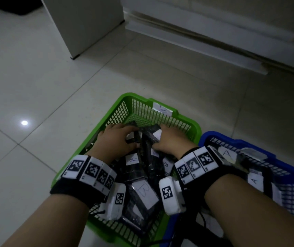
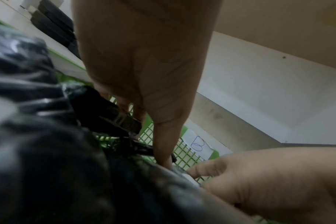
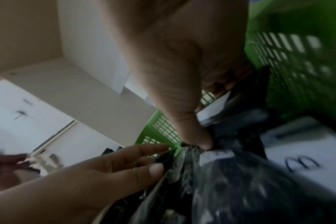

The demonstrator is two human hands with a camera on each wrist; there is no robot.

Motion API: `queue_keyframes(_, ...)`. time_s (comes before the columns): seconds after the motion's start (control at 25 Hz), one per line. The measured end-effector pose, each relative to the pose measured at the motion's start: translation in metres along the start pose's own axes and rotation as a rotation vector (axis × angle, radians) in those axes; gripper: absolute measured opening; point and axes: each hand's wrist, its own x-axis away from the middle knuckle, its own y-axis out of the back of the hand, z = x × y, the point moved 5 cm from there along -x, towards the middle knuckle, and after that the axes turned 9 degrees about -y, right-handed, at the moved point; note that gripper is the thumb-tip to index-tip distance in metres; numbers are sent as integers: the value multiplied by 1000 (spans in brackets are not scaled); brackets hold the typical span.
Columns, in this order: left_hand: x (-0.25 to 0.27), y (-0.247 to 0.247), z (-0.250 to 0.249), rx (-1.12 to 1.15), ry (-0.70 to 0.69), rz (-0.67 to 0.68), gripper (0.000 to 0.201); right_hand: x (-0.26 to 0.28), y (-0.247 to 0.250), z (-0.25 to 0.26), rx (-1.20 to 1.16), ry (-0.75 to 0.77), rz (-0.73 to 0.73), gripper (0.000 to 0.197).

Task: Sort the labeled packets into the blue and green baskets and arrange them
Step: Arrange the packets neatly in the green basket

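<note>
Inside green basket (image 1: 119, 104), B-labeled black packets (image 1: 143, 193), blue basket (image 1: 288, 166) alongside

- Green basket (image 1: 124, 104) with lattice walls, white tag marked B
- Blue basket (image 1: 285, 168)
- Glossy black packets (image 1: 142, 198) carrying white labels
- Black-and-white checkered wristbands (image 1: 91, 171)
- Pale grey floor tiles (image 1: 35, 86)

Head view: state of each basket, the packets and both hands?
Green basket: on the floor, tagged B, holding black B packets.
Blue basket: beside it, holding A packets.
Left hand: grips a packet.
Right hand: grips the same pile.
</note>
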Motion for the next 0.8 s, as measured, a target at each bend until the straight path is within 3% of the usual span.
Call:
queue_keyframes(0.16, -13, 1, -7, -62, -81, 13, 57, 5, 5, -4, -4, -62, -79, 65)
queue_keyframes(0.28, -28, 7, -19, -101, -147, 88, 59, 6, -2, 6, -114, -4, -82, 72)
queue_keyframes(0.36, -37, 9, -24, -99, -175, 139, 60, 4, -5, 9, -10, 21, -45, 76)
queue_keyframes(0.56, -52, -2, -21, 48, -152, 276, 80, 5, 1, 5, 253, 23, -84, 75)
queue_keyframes(0.72, -57, -9, -25, 11, -163, 322, 82, 18, 7, 6, 215, 72, -205, 72)
queue_keyframes(0.8, -60, -11, -24, -5, -148, 326, 82, 23, 5, 0, 169, 49, -163, 75)
